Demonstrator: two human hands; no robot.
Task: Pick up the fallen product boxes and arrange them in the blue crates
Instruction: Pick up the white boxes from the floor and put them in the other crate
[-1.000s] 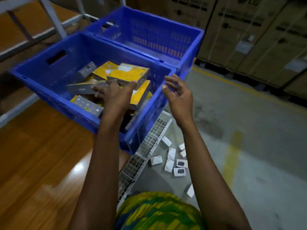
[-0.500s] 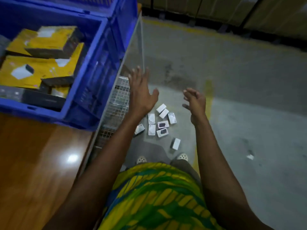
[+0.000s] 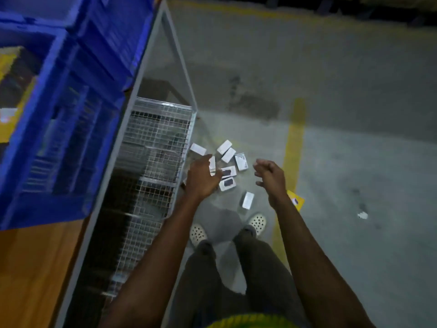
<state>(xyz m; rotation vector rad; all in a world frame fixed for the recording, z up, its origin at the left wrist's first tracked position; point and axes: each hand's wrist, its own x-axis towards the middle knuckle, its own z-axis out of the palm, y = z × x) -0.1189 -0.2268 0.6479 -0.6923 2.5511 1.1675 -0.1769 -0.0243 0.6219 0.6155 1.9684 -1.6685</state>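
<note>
left hand [image 3: 203,179], right hand [image 3: 270,178]: empty, fingers loose, now come down low toward the floor [image 3: 354,138] | white boxes [image 3: 241,161]: lying on the floor by the hands, none picked yet | blue crates [image 3: 71,143]: up at the left, hands have left them, more to fetch

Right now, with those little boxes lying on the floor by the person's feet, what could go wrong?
1. One white box lies just ahead of the right shoe; a step forward might crush it.
2. The yellow box is half hidden behind the right forearm, so it could get missed.
3. The left hand and right hand are empty; grabbing the whole pile at once may drop some.
</note>
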